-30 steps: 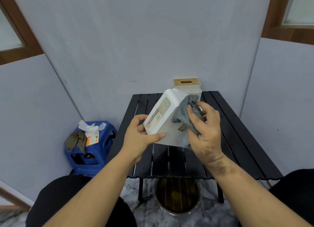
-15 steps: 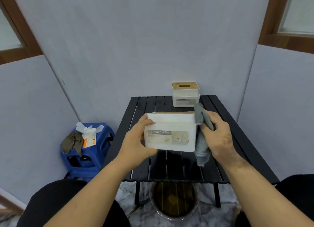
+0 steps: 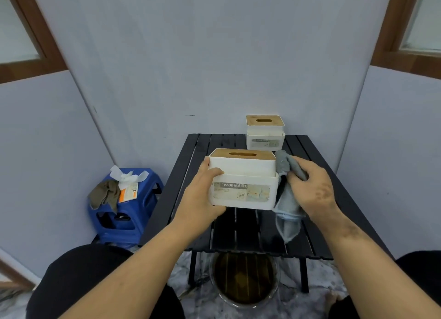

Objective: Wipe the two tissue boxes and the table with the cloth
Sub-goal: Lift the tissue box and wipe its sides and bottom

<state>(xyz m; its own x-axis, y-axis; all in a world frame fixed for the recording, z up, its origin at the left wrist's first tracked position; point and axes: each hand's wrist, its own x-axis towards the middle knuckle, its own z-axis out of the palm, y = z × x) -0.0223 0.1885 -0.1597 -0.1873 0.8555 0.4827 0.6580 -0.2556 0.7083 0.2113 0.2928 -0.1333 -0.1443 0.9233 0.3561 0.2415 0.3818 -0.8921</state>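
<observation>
Above the table [image 3: 317, 242], left hand [image 3: 200, 199] grips tissue box [image 3: 243, 182]; right hand [image 3: 312, 189] holds cloth [image 3: 286, 199].

white tissue box [image 3: 243, 182], grey cloth [image 3: 287, 199], black table [image 3: 334, 199]

Near tissue box [image 3: 243, 182]: white, wooden slotted lid, upright, label toward me, lifted above black slatted table [image 3: 317, 166]. Grey cloth [image 3: 286, 197] bunched against its right side, tail hanging. Second tissue box [image 3: 265, 133] upright at table's far edge.
</observation>
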